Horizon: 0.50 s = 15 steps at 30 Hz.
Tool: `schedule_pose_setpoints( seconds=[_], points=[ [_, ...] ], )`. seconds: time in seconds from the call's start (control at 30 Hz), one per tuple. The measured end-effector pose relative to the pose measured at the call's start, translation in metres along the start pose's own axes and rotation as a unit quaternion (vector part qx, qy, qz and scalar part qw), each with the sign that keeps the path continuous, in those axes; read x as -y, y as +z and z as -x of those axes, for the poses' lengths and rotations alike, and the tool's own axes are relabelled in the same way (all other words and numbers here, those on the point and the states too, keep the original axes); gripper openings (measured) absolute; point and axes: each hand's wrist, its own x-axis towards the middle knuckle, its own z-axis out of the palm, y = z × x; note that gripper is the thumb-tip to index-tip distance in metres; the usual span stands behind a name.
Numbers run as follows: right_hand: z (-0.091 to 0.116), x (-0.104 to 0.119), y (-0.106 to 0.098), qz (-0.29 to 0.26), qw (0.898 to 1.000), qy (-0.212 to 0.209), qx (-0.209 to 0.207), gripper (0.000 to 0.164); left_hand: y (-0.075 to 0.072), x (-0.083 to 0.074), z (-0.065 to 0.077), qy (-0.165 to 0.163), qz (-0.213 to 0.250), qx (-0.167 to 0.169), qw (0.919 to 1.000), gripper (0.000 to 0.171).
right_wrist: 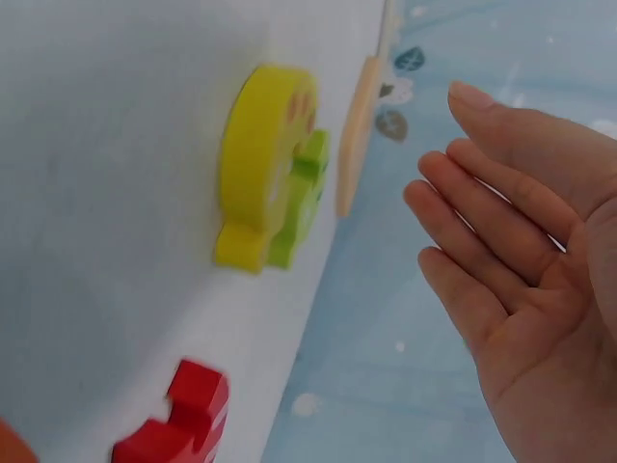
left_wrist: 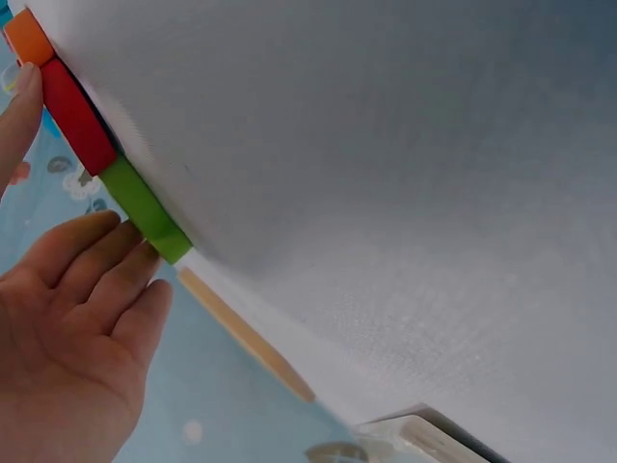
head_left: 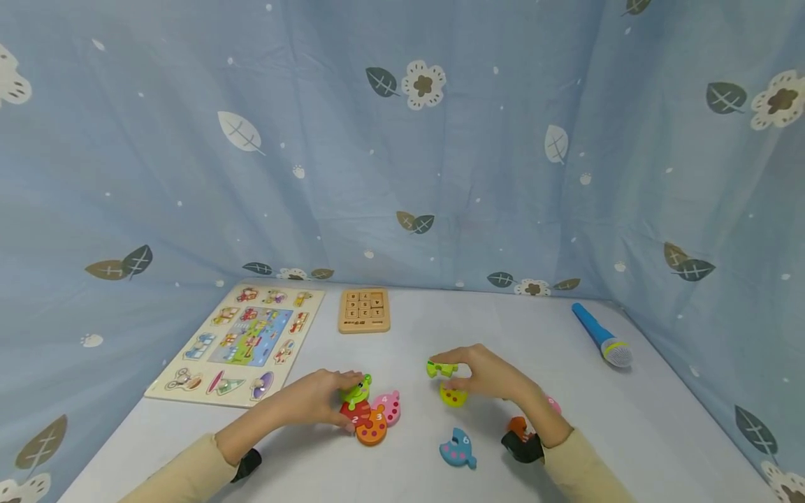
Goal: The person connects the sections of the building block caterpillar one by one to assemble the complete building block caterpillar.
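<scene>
Several wooden number puzzle pieces lie joined at centre: a green animal-head piece (head_left: 357, 392), a red piece numbered 2 (head_left: 356, 413), an orange one (head_left: 371, 427) and a pink one (head_left: 387, 407). Along their left side is my left hand (head_left: 312, 399); in the left wrist view its fingers touch the green piece (left_wrist: 145, 207) and the thumb touches near the red-orange joint. My right hand (head_left: 487, 374) hovers over a light green piece (head_left: 442, 369) and a yellow piece (head_left: 453, 396). In the right wrist view its fingers extend, apart from the yellow piece (right_wrist: 253, 159).
A blue piece numbered 6 (head_left: 458, 448) lies in front. A red piece (right_wrist: 198, 405) shows in the right wrist view. Behind stand a picture puzzle board (head_left: 210, 397) at left and a wooden number slider (head_left: 365, 328). A toy microphone (head_left: 594, 327) lies at right.
</scene>
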Motion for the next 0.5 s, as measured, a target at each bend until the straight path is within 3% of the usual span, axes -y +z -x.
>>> schedule_pose_setpoints(
  seconds=[0.5],
  points=[
    [-0.014,-0.033,-0.007,0.054,0.997,0.046,0.027,0.043,-0.002,0.002,-0.004,0.009,0.012,0.019,0.9997,0.086]
  ],
)
